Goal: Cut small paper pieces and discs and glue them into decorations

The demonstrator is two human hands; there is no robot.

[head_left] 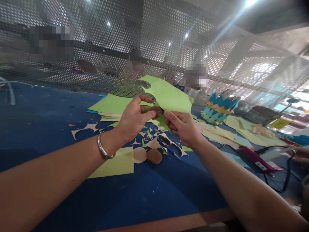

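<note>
Above the table, a light green sheet of paper (171, 95) is held up, with curved bites cut out of its left edge. My left hand (131, 117), with a silver bangle on the wrist, grips the sheet's lower left edge between thumb and fingers. A brownish patch shows by that thumb; I cannot tell whether it is a disc or shaded fingers. My right hand (184, 127) pinches the lower edge, thumb up. A small dark thing between the hands is too unclear to name. Below lie a brown disc (154, 156) and a paler disc (139, 155).
Paper scraps (152, 141) litter the blue table (145, 193). A yellow sheet (116, 164) lies under my left forearm, a green paper stack (116, 104) behind. To the right are a blue-and-green paper crown (219, 109) and a magenta power strip (259, 159). A perforated metal screen (108, 42) stands behind.
</note>
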